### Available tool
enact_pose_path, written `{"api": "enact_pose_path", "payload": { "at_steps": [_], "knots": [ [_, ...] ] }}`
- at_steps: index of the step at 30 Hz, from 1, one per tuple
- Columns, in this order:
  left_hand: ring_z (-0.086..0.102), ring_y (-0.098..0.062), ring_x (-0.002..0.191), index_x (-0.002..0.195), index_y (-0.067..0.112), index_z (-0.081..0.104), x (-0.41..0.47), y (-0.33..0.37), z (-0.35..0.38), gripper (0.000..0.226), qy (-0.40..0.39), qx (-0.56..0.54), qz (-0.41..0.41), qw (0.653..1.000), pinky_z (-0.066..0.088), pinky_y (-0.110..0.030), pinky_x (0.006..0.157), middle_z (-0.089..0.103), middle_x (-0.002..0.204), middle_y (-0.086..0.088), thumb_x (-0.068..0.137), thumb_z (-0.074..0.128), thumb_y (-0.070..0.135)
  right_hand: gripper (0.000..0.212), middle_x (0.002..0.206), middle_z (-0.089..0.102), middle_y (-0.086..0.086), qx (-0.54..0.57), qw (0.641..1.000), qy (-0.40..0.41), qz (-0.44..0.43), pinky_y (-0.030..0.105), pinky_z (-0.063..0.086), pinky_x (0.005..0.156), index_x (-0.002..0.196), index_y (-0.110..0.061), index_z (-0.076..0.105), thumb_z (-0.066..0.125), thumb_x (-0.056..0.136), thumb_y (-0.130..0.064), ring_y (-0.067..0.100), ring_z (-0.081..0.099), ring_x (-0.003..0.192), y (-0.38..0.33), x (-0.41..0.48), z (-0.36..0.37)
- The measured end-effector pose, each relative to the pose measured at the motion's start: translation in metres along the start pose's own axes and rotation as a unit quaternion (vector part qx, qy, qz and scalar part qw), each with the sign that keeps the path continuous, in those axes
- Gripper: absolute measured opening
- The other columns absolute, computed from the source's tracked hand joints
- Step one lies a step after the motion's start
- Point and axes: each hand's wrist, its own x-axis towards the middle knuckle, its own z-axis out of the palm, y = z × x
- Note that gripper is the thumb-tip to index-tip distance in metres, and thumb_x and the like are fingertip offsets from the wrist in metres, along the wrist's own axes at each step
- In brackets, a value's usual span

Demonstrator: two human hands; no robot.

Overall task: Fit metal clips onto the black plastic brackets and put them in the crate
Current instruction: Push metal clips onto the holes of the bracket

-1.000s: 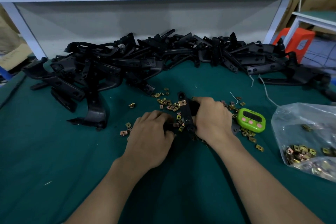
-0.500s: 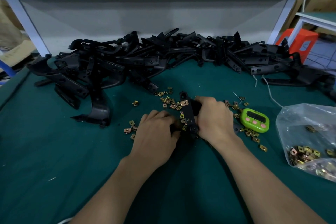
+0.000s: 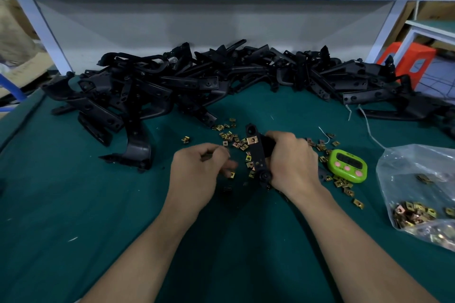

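One black bracket (image 3: 257, 152) held at the middle of the table (image 3: 73, 204) — a metal clip (image 3: 252, 140) on it.
The right hand (image 3: 293, 162) curls round the black bracket, clip near its far end; the left hand (image 3: 197, 174), blurred, curls over loose clips (image 3: 231, 136) — pinching or not, I cannot tell.

No legible text anywhere; green timer (image 3: 347, 166) display dark and blurred.
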Motion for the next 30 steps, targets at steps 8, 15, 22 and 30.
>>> {"api": "enact_pose_path", "payload": {
  "at_steps": [8,15,22,30],
  "knots": [
    [0.068,-0.007,0.061,0.074,0.022,0.082,0.001,0.007,-0.009,0.019,-0.081,-0.234,-0.075,0.966,0.051,-0.016,0.053,0.077,0.078,-0.006,0.061,0.082,0.035,0.041,0.062,0.043,-0.010,0.014,1.000,-0.014,-0.006,0.034,0.037,0.065,0.105,-0.029,0.068,0.067,0.071,-0.006,0.032,0.052,0.070,-0.004,-0.003,-0.003],
    [0.068,-0.012,0.073,0.089,0.019,0.083,0.003,0.000,-0.005,0.027,-0.070,-0.193,-0.086,0.975,0.059,-0.021,0.072,0.073,0.077,-0.001,0.078,0.077,-0.005,0.029,0.072,0.062,-0.004,0.038,0.999,-0.007,-0.028,0.034,0.037,0.061,0.098,-0.025,0.066,0.065,0.073,-0.012,0.033,0.060,0.072,-0.005,-0.005,-0.004],
    [0.073,-0.018,0.069,0.081,0.025,0.080,0.000,-0.006,0.001,0.018,-0.033,-0.077,-0.013,0.996,0.052,-0.019,0.058,0.077,0.073,-0.005,0.086,0.079,0.008,0.029,0.068,0.053,-0.008,0.048,0.998,-0.003,-0.030,0.033,0.035,0.063,0.097,-0.027,0.065,0.065,0.074,-0.010,0.028,0.046,0.067,-0.004,-0.005,-0.003],
    [0.067,-0.024,0.046,0.079,0.011,0.053,-0.003,-0.002,0.000,0.032,-0.031,-0.064,-0.004,0.997,0.049,-0.026,0.041,0.072,0.063,-0.015,0.083,0.082,0.022,0.030,0.074,0.058,-0.008,0.048,0.998,-0.010,-0.032,0.034,0.037,0.064,0.099,-0.029,0.066,0.064,0.075,-0.012,0.031,0.059,0.076,-0.007,-0.006,-0.005]
  ]
}}
